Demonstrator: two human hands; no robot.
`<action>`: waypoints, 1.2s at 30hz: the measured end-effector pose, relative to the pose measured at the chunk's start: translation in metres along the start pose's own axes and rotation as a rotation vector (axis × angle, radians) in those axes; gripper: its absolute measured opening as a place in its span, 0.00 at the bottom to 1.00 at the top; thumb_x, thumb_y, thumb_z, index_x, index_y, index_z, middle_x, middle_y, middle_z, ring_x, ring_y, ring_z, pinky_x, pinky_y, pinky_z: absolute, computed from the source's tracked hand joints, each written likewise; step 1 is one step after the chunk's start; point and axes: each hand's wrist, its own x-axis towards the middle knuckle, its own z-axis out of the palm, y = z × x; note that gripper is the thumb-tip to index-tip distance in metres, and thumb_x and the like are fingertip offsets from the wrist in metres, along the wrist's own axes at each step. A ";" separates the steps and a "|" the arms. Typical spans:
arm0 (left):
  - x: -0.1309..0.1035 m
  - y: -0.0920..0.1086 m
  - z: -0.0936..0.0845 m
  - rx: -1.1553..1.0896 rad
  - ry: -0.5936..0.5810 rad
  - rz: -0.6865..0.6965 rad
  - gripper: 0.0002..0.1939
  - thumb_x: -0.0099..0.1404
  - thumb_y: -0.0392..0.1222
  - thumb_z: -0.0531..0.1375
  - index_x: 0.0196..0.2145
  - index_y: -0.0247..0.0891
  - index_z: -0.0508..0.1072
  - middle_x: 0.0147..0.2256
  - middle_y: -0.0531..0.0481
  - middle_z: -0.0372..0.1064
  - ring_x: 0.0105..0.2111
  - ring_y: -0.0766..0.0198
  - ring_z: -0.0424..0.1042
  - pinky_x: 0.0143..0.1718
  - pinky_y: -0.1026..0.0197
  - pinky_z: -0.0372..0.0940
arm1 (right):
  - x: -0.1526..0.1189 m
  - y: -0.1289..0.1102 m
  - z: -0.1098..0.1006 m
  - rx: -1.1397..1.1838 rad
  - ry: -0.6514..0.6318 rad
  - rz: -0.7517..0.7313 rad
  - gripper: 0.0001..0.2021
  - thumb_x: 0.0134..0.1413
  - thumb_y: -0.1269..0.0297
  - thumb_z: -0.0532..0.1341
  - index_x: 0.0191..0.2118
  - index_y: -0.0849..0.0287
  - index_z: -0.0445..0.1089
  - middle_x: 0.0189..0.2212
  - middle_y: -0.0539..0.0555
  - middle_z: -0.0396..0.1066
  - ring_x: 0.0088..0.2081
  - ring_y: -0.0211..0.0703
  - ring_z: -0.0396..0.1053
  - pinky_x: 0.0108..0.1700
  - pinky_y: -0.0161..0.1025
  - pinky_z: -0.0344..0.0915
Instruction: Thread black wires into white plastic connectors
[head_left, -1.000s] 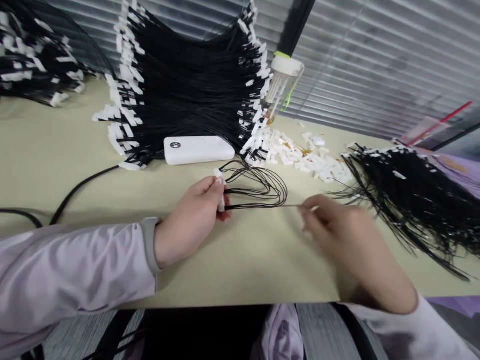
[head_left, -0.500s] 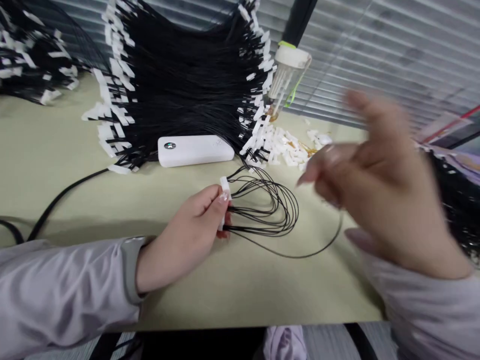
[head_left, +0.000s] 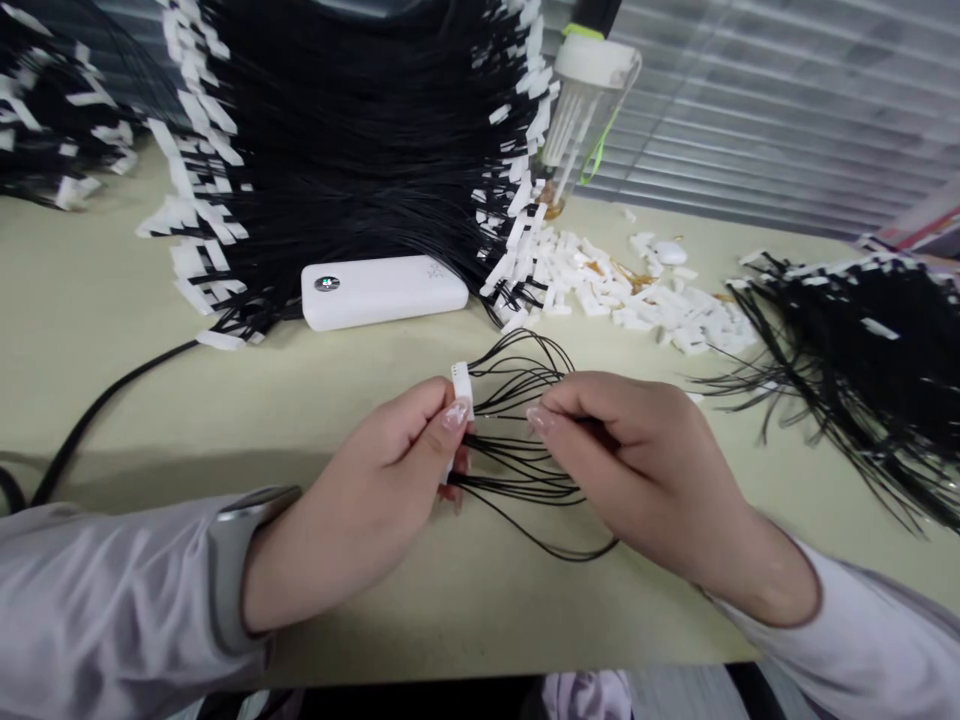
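Note:
My left hand pinches a long white connector between thumb and fingers, holding it upright just over the table. Several thin black wires run from the connector to the right and loop round. My right hand is closed in a pinch on one thin black wire, whose tip lies close to the connector's side beside my left thumb. Whether that tip is inside a slot of the connector I cannot tell. The far bend of the loops is hidden behind my right hand.
A large bundle of black wires with white connectors lies at the back, a white power bank before it. Loose white connectors are piled behind my right hand. More wires lie right; a clear bottle stands near the blinds.
My right hand has come down and left from above the table, bringing the wire up to the connector. My left hand keeps its pinch on the connector. The camera view has shifted slightly.

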 end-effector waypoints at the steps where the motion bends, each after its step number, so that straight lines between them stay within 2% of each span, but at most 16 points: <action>1: 0.000 0.000 0.000 -0.005 -0.004 0.002 0.12 0.62 0.47 0.47 0.27 0.40 0.62 0.23 0.55 0.57 0.23 0.69 0.61 0.22 0.70 0.62 | 0.000 0.000 0.001 -0.005 -0.007 0.001 0.09 0.51 0.68 0.53 0.21 0.60 0.59 0.15 0.44 0.55 0.19 0.28 0.51 0.23 0.27 0.52; 10: -0.001 0.002 0.001 0.057 -0.043 0.027 0.12 0.63 0.47 0.45 0.28 0.39 0.61 0.23 0.56 0.56 0.24 0.70 0.61 0.23 0.70 0.62 | -0.001 0.001 -0.001 -0.015 -0.068 -0.059 0.07 0.52 0.71 0.52 0.24 0.60 0.61 0.19 0.45 0.60 0.21 0.28 0.56 0.25 0.26 0.54; 17: -0.002 0.001 0.000 0.066 -0.074 0.018 0.13 0.63 0.49 0.44 0.28 0.39 0.59 0.27 0.56 0.58 0.26 0.69 0.62 0.24 0.69 0.63 | 0.005 0.002 -0.002 -0.017 -0.124 -0.116 0.05 0.52 0.74 0.51 0.29 0.60 0.63 0.26 0.47 0.64 0.30 0.30 0.60 0.33 0.28 0.55; 21: -0.001 0.001 0.000 0.089 -0.065 0.035 0.13 0.63 0.48 0.44 0.27 0.39 0.59 0.24 0.56 0.57 0.23 0.70 0.60 0.23 0.69 0.61 | 0.005 0.001 -0.001 -0.011 -0.140 -0.152 0.05 0.53 0.73 0.51 0.29 0.60 0.62 0.27 0.48 0.64 0.31 0.32 0.60 0.33 0.29 0.54; 27: -0.003 -0.001 0.000 0.056 -0.089 0.031 0.12 0.62 0.48 0.44 0.28 0.39 0.59 0.26 0.55 0.58 0.25 0.69 0.63 0.22 0.68 0.62 | 0.000 0.001 0.009 -0.061 -0.019 -0.081 0.05 0.51 0.72 0.52 0.27 0.61 0.62 0.22 0.47 0.61 0.25 0.29 0.56 0.29 0.29 0.52; 36: -0.001 0.004 0.001 0.104 -0.017 0.041 0.14 0.63 0.47 0.45 0.24 0.38 0.59 0.20 0.58 0.54 0.21 0.73 0.57 0.20 0.73 0.57 | -0.003 -0.005 0.019 0.004 0.011 -0.006 0.08 0.52 0.70 0.51 0.23 0.61 0.59 0.18 0.44 0.56 0.22 0.27 0.52 0.26 0.28 0.50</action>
